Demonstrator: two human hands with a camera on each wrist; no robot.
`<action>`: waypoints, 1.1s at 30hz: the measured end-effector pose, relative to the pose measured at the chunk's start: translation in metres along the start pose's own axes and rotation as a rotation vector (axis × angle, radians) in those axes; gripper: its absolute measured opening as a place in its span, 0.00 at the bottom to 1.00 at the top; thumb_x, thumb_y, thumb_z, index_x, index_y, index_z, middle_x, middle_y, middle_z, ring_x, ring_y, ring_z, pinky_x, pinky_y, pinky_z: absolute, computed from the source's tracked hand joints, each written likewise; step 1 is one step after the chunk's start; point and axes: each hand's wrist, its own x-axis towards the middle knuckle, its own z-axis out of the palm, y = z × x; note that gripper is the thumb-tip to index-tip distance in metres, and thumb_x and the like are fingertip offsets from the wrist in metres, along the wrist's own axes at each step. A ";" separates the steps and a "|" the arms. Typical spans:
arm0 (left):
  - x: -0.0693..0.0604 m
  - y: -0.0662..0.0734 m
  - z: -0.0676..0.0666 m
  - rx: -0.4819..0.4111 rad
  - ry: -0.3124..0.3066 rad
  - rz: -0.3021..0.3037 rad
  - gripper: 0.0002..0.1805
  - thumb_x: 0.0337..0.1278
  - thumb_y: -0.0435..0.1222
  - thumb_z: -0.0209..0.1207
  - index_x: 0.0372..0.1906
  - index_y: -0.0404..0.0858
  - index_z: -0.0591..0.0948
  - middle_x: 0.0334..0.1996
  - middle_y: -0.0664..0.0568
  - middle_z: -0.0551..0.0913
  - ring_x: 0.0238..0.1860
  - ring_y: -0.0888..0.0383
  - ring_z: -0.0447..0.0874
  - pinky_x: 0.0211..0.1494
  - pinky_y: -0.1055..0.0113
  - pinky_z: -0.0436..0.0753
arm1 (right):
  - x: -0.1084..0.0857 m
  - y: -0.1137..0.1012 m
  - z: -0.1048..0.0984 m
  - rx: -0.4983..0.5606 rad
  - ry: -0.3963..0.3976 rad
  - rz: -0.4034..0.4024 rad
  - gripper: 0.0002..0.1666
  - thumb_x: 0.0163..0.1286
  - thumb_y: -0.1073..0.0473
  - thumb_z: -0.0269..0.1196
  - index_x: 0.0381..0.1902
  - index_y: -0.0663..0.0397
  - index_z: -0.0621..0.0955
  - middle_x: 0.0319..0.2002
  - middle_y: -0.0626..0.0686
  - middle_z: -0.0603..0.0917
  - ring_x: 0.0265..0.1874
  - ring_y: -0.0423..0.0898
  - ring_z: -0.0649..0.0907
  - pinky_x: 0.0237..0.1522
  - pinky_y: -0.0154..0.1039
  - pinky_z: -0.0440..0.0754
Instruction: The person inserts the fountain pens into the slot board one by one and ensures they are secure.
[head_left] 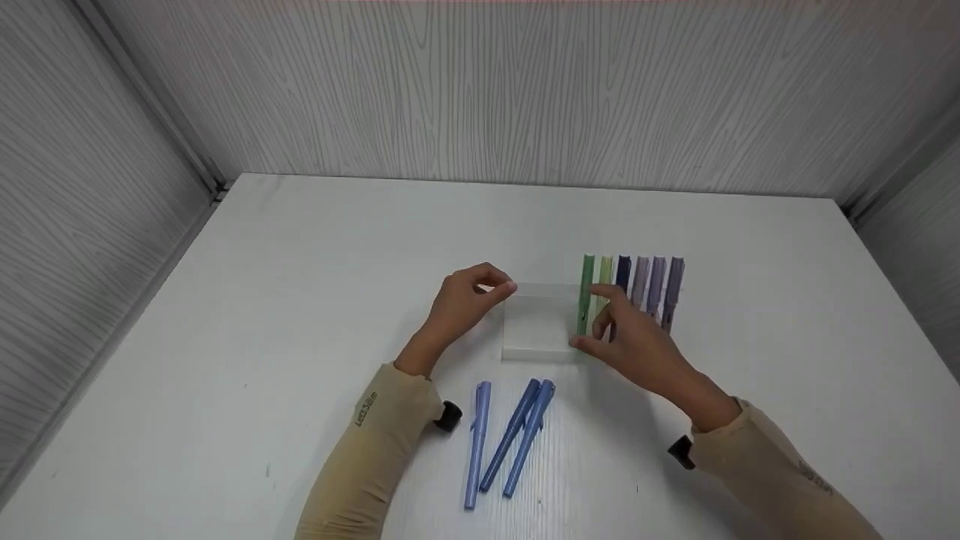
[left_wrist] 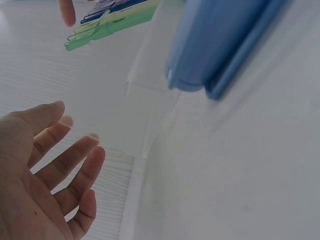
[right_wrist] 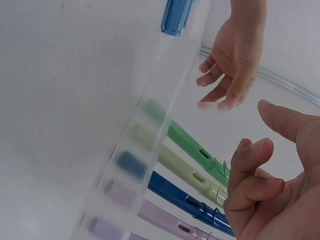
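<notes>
Two left fingers (head_left: 489, 271) pinch clear case (head_left: 540, 355) (right fingers (head_left: 606, 292) loosely parted).

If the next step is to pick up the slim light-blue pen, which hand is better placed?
Probably the left hand: it is nearer to the light-blue pen, which lies beside the tan left sleeve. The right hand is farther, beside the slim green pen in the clear plastic box.

Fingers (head_left: 501, 292) at tray (head_left: 536, 322), three blue pens (head_left: 510, 435)
</notes>
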 end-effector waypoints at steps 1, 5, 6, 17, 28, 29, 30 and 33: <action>0.000 0.000 0.000 0.001 0.002 -0.001 0.13 0.62 0.47 0.60 0.42 0.43 0.84 0.41 0.53 0.87 0.47 0.57 0.83 0.53 0.62 0.80 | -0.001 0.001 0.001 0.020 -0.019 0.011 0.44 0.60 0.54 0.70 0.68 0.54 0.61 0.32 0.51 0.78 0.26 0.42 0.73 0.27 0.32 0.74; 0.000 0.001 0.000 0.001 0.002 -0.003 0.13 0.62 0.47 0.61 0.42 0.43 0.85 0.41 0.53 0.87 0.47 0.57 0.83 0.52 0.62 0.81 | -0.008 0.003 0.005 0.082 -0.105 0.036 0.43 0.60 0.53 0.70 0.67 0.55 0.62 0.33 0.51 0.78 0.28 0.44 0.74 0.28 0.32 0.75; 0.000 0.001 0.000 0.000 0.001 -0.007 0.12 0.62 0.47 0.61 0.42 0.43 0.85 0.41 0.53 0.87 0.47 0.57 0.83 0.52 0.62 0.81 | -0.010 0.004 0.005 0.093 -0.127 0.037 0.42 0.60 0.52 0.70 0.67 0.56 0.62 0.34 0.52 0.78 0.29 0.44 0.74 0.28 0.31 0.75; 0.000 0.001 0.000 0.004 0.003 -0.025 0.12 0.62 0.47 0.60 0.42 0.45 0.84 0.42 0.54 0.87 0.46 0.57 0.82 0.51 0.61 0.81 | -0.026 0.005 0.012 0.233 -0.399 0.103 0.47 0.59 0.49 0.71 0.68 0.58 0.60 0.34 0.51 0.77 0.26 0.45 0.75 0.30 0.37 0.77; -0.001 0.000 0.000 -0.013 0.003 -0.037 0.12 0.62 0.48 0.60 0.42 0.46 0.84 0.42 0.54 0.86 0.45 0.56 0.82 0.51 0.61 0.80 | -0.030 0.000 0.025 0.259 -0.516 0.152 0.48 0.57 0.48 0.72 0.67 0.58 0.60 0.32 0.50 0.80 0.27 0.44 0.76 0.30 0.39 0.76; -0.001 0.000 0.000 -0.014 0.001 -0.035 0.12 0.62 0.48 0.60 0.42 0.46 0.84 0.42 0.54 0.86 0.46 0.56 0.82 0.52 0.61 0.80 | -0.030 0.000 0.026 0.256 -0.522 0.155 0.48 0.57 0.49 0.72 0.67 0.58 0.60 0.32 0.50 0.80 0.27 0.44 0.77 0.30 0.39 0.76; -0.001 0.000 0.000 -0.015 0.000 -0.031 0.12 0.62 0.48 0.60 0.42 0.46 0.84 0.42 0.54 0.86 0.46 0.56 0.82 0.52 0.61 0.80 | -0.030 -0.001 0.027 0.251 -0.530 0.156 0.48 0.57 0.49 0.72 0.67 0.58 0.60 0.31 0.50 0.81 0.27 0.44 0.77 0.30 0.39 0.76; -0.001 0.000 0.000 -0.019 -0.004 -0.018 0.12 0.62 0.48 0.60 0.42 0.46 0.84 0.42 0.54 0.86 0.47 0.56 0.82 0.53 0.61 0.80 | -0.029 -0.002 0.030 0.232 -0.542 0.150 0.48 0.57 0.49 0.72 0.67 0.58 0.59 0.31 0.50 0.81 0.27 0.43 0.77 0.30 0.38 0.76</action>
